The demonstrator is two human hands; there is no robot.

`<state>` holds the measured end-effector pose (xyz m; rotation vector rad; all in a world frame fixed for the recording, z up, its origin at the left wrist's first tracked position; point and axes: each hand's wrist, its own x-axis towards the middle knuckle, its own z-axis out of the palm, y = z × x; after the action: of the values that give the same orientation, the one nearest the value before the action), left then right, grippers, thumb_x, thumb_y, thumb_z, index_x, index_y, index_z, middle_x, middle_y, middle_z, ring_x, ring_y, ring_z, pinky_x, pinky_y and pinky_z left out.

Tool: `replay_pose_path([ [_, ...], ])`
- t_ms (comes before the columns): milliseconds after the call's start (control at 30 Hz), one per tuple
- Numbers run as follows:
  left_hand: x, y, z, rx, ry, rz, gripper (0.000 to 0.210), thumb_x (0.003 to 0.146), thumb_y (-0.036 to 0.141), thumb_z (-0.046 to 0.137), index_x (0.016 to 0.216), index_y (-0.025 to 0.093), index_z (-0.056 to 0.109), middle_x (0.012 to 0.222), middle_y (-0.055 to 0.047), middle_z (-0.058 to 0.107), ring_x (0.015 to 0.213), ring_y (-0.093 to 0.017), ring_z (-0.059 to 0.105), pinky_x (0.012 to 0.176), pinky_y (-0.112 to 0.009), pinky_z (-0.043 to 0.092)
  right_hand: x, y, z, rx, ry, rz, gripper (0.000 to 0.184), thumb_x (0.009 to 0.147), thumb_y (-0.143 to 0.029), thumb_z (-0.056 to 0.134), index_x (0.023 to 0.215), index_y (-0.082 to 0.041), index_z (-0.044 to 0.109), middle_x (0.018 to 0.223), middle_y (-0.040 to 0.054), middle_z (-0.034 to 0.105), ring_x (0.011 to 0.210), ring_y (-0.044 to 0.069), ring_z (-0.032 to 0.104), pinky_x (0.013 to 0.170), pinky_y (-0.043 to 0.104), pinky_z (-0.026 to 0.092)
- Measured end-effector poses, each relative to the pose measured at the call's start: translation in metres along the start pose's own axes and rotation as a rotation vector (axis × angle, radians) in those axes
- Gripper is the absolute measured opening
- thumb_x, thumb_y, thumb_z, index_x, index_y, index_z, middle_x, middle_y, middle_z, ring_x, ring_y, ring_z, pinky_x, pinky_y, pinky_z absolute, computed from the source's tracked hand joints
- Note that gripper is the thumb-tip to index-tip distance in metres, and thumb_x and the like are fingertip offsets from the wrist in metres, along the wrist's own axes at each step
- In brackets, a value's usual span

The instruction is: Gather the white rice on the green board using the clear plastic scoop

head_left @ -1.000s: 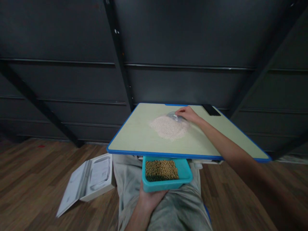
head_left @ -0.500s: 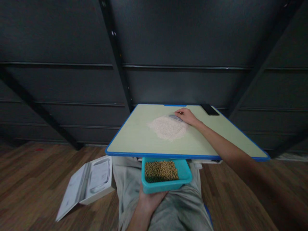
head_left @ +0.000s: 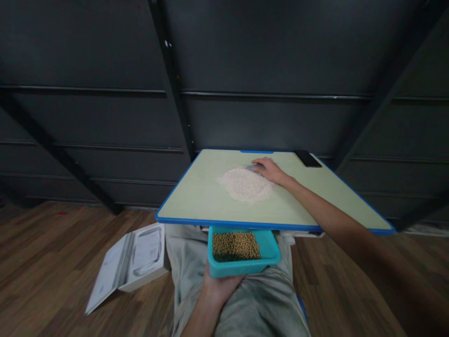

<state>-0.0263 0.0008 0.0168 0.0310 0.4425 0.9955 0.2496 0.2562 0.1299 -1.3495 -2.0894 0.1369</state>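
Observation:
My left hand (head_left: 220, 288) supports a teal plastic tray (head_left: 238, 268) from below and grips its near side, above my lap. Round tan beans (head_left: 238, 243) that look like soybeans fill its left part, with darker green ones along the near edge. My right hand (head_left: 268, 169) is at the far right edge of a flat heap of pale, fine grains (head_left: 247, 185) on the board. Its fingers are closed over a greyish flat piece (head_left: 250, 167), partly hidden under them; its exact kind I cannot make out.
The heap lies on a blue-edged, pale green board table (head_left: 196, 196). A black phone (head_left: 308, 159) rests at its far right corner. To the left, an open white box (head_left: 145, 257) stands on the wooden floor (head_left: 59, 262). A dark panelled wall (head_left: 277, 121) rises behind the board.
My right hand has shifted slightly and its fingers now reach further over the greyish piece. The teal tray stays in my left hand; the whole view has tilted a little.

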Motion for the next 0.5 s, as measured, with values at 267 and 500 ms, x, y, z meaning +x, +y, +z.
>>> replay_pose_path([
  [267,0.009,-0.003,-0.017,-0.060,-0.062,0.064,0.047,0.097,0.026,0.046,0.139,0.037,0.063,0.131,-0.005,0.075,0.125,-0.032,0.067,0.112,-0.063,0.046,0.005,-0.015,-0.003,0.319,0.088,0.055,0.039,0.083,-0.025,0.075,0.121,-0.016,0.072,0.112,0.0127,0.073,0.099,0.024,0.068,0.095,0.040,0.055],
  [500,0.002,-0.003,-0.036,-0.006,-0.132,0.045,0.045,0.095,0.026,0.051,0.138,0.032,0.064,0.120,-0.007,0.080,0.109,-0.029,0.075,0.113,-0.057,0.046,0.004,-0.036,-0.013,0.406,0.112,0.004,0.024,0.088,-0.032,0.072,0.107,-0.018,0.075,0.108,0.0116,0.076,0.098,0.024,0.069,0.094,0.041,0.054],
])
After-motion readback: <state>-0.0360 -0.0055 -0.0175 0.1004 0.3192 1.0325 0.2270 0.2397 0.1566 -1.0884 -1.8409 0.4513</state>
